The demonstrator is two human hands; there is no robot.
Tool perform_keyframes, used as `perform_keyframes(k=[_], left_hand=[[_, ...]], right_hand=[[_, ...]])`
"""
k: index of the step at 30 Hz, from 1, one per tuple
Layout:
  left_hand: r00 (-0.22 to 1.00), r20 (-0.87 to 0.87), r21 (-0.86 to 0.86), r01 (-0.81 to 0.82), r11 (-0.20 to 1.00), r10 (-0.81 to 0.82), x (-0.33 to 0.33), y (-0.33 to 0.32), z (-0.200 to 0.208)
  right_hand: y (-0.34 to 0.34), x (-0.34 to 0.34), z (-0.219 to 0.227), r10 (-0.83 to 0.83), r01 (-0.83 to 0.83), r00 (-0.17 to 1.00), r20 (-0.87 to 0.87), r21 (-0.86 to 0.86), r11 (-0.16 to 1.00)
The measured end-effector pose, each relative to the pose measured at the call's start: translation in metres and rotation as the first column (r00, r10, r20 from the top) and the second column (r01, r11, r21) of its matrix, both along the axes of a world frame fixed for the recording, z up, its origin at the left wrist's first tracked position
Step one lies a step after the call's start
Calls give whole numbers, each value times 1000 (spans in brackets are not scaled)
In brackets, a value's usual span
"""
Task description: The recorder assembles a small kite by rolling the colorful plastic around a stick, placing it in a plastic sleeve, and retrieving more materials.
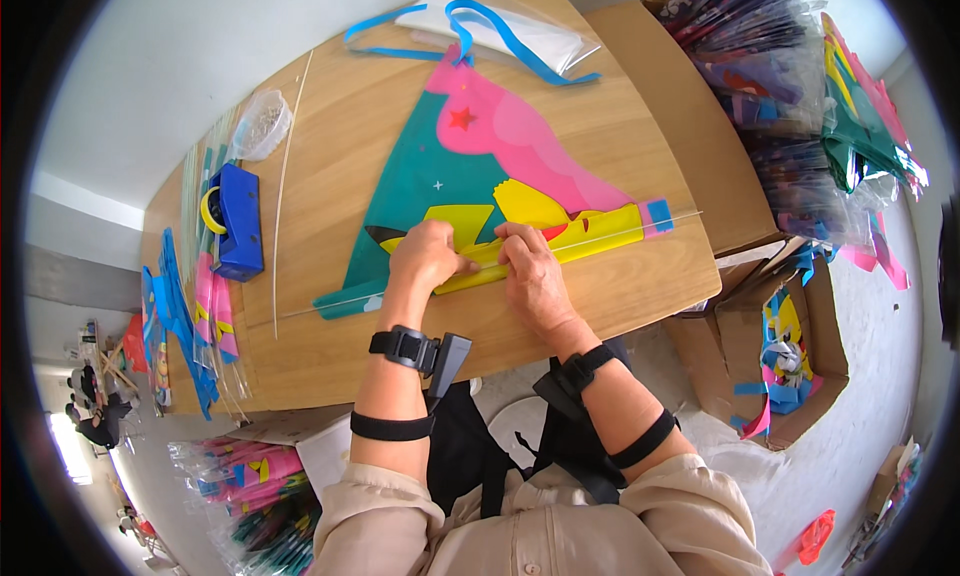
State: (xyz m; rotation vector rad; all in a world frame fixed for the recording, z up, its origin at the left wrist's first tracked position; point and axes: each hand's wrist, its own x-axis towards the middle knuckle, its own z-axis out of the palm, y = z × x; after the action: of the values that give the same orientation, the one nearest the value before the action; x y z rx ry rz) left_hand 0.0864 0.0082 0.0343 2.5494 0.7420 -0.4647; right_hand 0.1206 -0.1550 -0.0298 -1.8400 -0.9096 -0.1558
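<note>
My left hand and right hand are side by side at the near border of the triangular sheet, green, pink and yellow, spread mid-worktop with its pink tip away from me; fingers bunched in on both at the yellow part, can't tell if either set is clamped on the border or just pressing. Thin rod runs along that border, so step in hand looks like lining up or wrapping the edge on the rod; next move probably calls for light, even fingertip pressure, rod held straight. Strip of bare wood between the work and the worktop's near edge; rod's right end reaches about to the right edge, little slack there. Leftward, bare wood up to a second thin rod, then a blue tape dispenser. Farther, clear tub beyond the dispenser; past the sheet's tip, blue ribbon and a plastic packet, tighter at that end
</note>
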Motion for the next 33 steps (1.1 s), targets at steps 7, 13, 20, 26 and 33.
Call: perform_keyframes(k=[7, 13, 20, 26, 33], left_hand=[[946, 320, 39, -74, 997, 57, -18, 21, -6], [850, 517, 283, -284, 916, 104, -34, 81, -28], [901, 300, -155, -280, 948, 315, -20, 118, -27], [931, 335, 54, -173, 983, 145, -36, 85, -26], [836, 265, -727, -154, 669, 481, -86, 97, -31]], right_hand=[[-10, -1, 20, 128, -120, 989, 75, -95, 988], [-11, 1, 13, 200, -49, 887, 417, -347, 937], [-6, -2, 10, 236, -96, 897, 374, -357, 929], [-32, -30, 15, 281, -145, 900, 334, -378, 914], [-40, -40, 21, 302, -197, 919, 253, -368, 909]])
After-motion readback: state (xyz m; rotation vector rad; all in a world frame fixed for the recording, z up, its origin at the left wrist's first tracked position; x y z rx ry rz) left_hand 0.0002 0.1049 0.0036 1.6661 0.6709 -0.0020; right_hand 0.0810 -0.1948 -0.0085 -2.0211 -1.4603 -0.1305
